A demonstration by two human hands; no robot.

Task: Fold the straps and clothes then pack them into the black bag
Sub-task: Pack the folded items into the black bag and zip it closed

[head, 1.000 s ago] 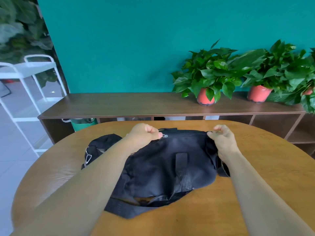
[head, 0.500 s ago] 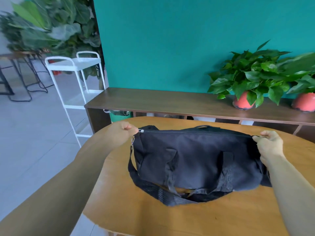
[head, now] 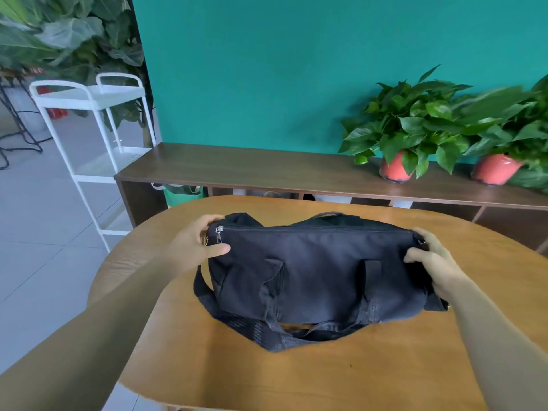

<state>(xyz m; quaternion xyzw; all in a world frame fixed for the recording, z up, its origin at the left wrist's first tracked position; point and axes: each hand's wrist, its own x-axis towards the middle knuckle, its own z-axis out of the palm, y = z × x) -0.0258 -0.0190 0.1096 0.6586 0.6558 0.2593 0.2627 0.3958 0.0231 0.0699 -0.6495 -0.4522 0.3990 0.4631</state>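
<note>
Wooden table (head: pixel 385 375) bears the black bag (head: pixel 311 268) before a teal wall (head: pixel 267 69).

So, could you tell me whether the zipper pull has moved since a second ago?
Yes: the zipper pull has slid left along the bag, from near its middle to the left end, by the left hand.

The black bag (head: pixel 314 271) has a silver zip pull (head: pixel 218 231). The near table (head: pixel 355 378) is honey-brown wood grain, the far sideboard (head: pixel 252 167) dark brown, the wall (head: pixel 267 69) teal, the right pots (head: pixel 396 171) coral, the left cart (head: pixel 89 96) white.
</note>
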